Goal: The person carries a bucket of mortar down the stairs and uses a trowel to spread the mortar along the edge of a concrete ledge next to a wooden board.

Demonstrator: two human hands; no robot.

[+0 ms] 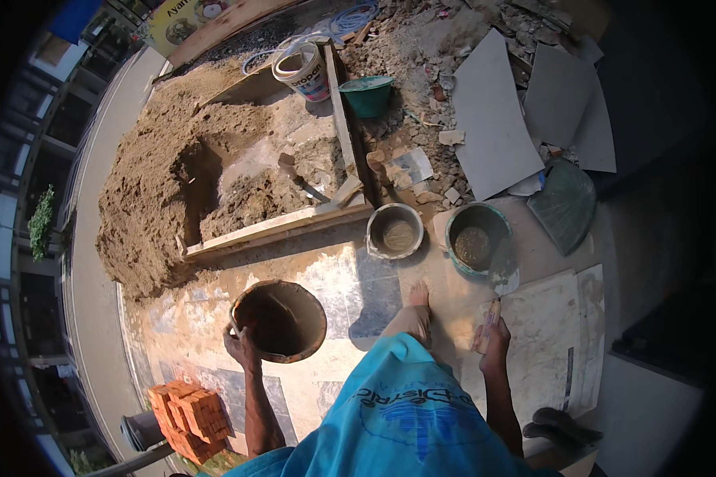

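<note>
My left hand (243, 343) grips the rim or handle of a large dark bucket (294, 326) at lower middle-left, with mortar residue inside. My right hand (493, 342) is closed on the handle of a trowel (503, 278), its pale blade raised beside a green bucket (473, 246). A smaller grey bucket (398, 234) stands left of the green one, with residue in its bottom. My bare foot (418, 294) is on the dusty paved floor (326, 278) between my hands.
A wooden-framed mixing bed (278, 215) holds sand (151, 191), a tool (310, 187), and a white pail (301, 75). A green basin (366, 95), rubble (422, 56) and board pieces (489, 119) lie right. Orange bricks (191, 413) stand lower left; dark boots (557, 425) lower right.
</note>
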